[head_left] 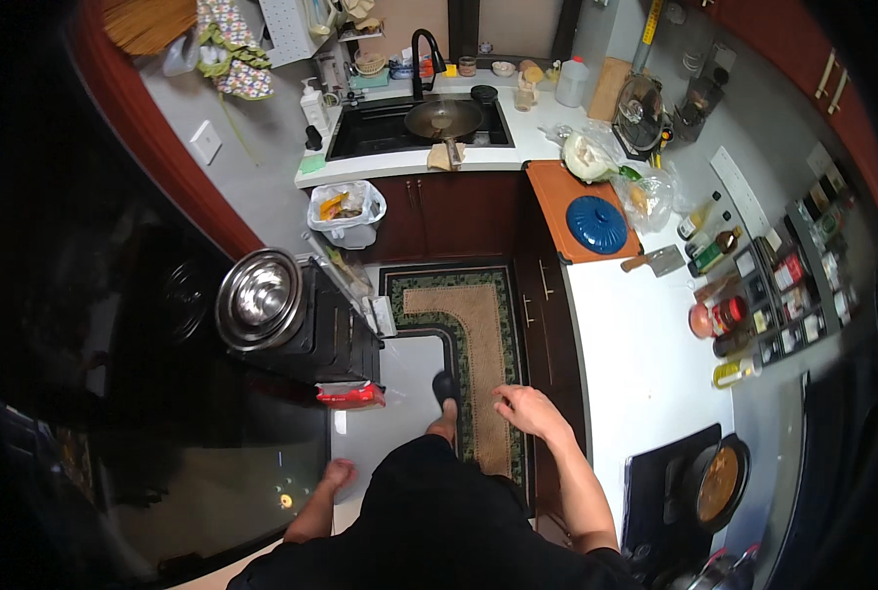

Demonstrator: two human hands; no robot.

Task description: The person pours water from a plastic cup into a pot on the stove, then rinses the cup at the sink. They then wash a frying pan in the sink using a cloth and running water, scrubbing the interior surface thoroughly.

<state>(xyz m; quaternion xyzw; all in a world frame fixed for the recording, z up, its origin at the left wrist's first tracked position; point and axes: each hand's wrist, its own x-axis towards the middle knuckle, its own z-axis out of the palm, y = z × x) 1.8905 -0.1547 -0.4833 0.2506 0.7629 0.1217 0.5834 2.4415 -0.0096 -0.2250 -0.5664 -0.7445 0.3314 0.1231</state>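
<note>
My right hand point(527, 408) hangs over the L-shaped floor mat point(487, 369), fingers slightly bent and apart, holding nothing. Low at my left side is my left hand point(341, 473), small and partly turned away; nothing shows in it, and its finger pose is unclear. Ahead, a frying pan point(443, 118) rests at the black sink point(380, 136), its handle over a cloth on the counter's edge. An orange cutting board point(549, 199) on the right counter bears a blue lid point(597, 224) and a cut pale green melon or gourd point(588, 158). A cleaver point(664, 260) lies beside the board.
Steel bowls point(259, 299) stand nested on a black rack at left, near a red package point(350, 395). A lined trash bin point(350, 234) stands below the sink. Bottles and a spice rack point(778, 295) line the right wall. A pan with brown food point(720, 483) is at the stove.
</note>
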